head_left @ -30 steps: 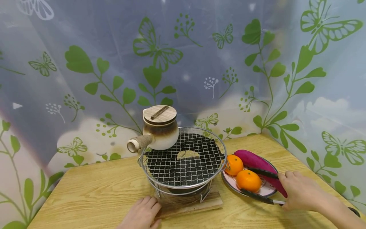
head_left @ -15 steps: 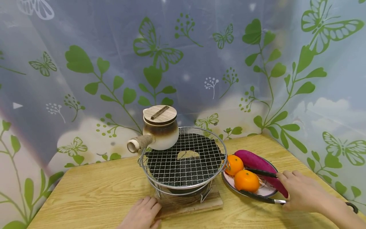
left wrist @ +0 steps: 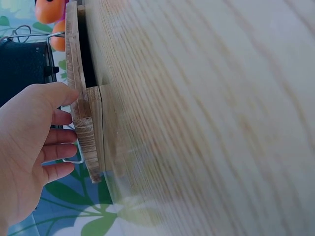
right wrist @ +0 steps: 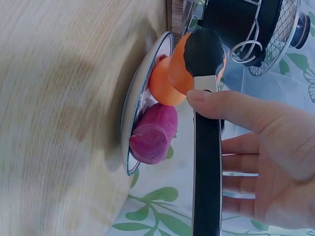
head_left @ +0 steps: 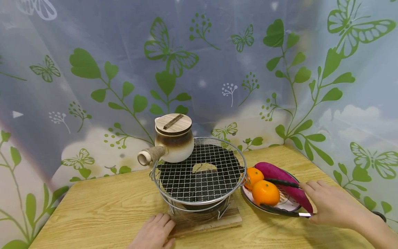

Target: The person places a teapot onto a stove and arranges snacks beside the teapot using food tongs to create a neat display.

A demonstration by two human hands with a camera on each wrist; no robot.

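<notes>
My right hand (head_left: 332, 205) holds black-handled tongs (head_left: 281, 210), thumb on the near arm and fingers on the far side. The tong heads lie on either side of the front orange (head_left: 265, 193); in the right wrist view one black head overlaps that orange (right wrist: 179, 73). Another orange (head_left: 254, 175) and a long purple sweet potato (head_left: 273, 171) lie on the plate (head_left: 247, 200). At the left, my left hand (head_left: 153, 231) rests on the front left corner of a wooden board (head_left: 214, 221). Its thumb touches the board's edge (left wrist: 78, 64) in the left wrist view.
On the board stands a round black stove topped by a wire grill (head_left: 199, 186). A brown and white pot (head_left: 177, 148) with a wooden lid and side handle sits at the grill's back left. Patterned cloth (head_left: 202, 69) hangs behind the wooden table (head_left: 109, 204).
The front orange has shifted slightly left and up in the head view, with the tongs moving along. The purple sweet potato shows more of its length now. My left hand has stayed put.
</notes>
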